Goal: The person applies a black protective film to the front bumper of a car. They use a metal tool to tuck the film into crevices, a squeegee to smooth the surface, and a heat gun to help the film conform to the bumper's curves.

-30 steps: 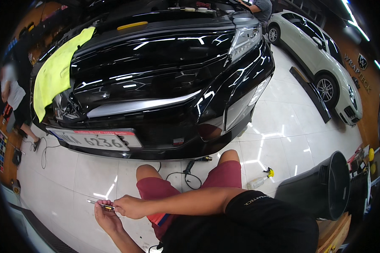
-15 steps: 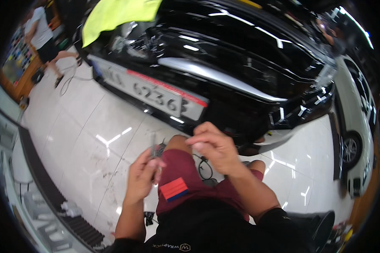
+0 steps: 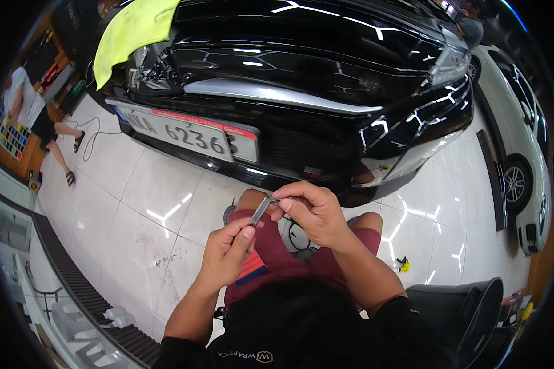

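Note:
Above my lap, my left hand (image 3: 231,249) is closed around a slim silver tool that looks like a cutter knife (image 3: 260,211), its tip pointing up and to the right. The fingers of my right hand (image 3: 311,212) pinch a small thin dark metal piece (image 3: 275,201) right at that tip. Whether the two pieces are joined, I cannot tell. A red squeegee with a blue edge (image 3: 250,268) lies on my thigh, partly covered by my left wrist.
A black car (image 3: 277,74) with a front number plate (image 3: 172,132) fills the space ahead, a yellow-green cloth (image 3: 132,37) draped on it. A white car (image 3: 517,154) stands right, a black bin (image 3: 458,313) lower right. Someone (image 3: 37,117) is at far left.
My hands have come together, the left moving right and up until the tool's tip meets the piece in my right fingers. The whole view has shifted, with the black car now farther left.

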Demonstrator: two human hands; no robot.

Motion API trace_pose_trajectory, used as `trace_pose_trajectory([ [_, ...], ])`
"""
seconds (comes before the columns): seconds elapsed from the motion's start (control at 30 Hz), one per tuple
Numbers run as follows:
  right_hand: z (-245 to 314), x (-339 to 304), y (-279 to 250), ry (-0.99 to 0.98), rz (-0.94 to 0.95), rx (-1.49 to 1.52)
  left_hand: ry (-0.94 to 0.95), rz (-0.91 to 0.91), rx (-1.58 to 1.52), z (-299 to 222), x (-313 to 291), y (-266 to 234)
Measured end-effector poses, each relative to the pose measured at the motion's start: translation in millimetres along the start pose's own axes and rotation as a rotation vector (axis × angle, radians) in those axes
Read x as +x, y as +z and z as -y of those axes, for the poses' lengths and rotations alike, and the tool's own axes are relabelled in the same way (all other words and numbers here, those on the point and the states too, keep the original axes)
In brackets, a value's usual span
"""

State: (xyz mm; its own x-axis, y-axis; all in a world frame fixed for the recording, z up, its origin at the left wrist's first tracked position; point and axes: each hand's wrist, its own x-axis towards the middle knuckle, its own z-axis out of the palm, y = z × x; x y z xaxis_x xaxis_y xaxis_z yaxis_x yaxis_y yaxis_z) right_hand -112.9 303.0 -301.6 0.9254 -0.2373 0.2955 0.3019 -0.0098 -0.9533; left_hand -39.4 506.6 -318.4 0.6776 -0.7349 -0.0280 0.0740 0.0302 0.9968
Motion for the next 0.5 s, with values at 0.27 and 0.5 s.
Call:
trace_pose_trajectory([
  [0.27, 12, -45, -22, 0.018, -0.121, 0.033, 0.045, 0.057, 0.124, -1, -4, 35],
  [0.5, 12, -81, -40, -0.025, -0.242, 0.059, 0.048, 0.127, 0.224, 3, -2, 67],
])
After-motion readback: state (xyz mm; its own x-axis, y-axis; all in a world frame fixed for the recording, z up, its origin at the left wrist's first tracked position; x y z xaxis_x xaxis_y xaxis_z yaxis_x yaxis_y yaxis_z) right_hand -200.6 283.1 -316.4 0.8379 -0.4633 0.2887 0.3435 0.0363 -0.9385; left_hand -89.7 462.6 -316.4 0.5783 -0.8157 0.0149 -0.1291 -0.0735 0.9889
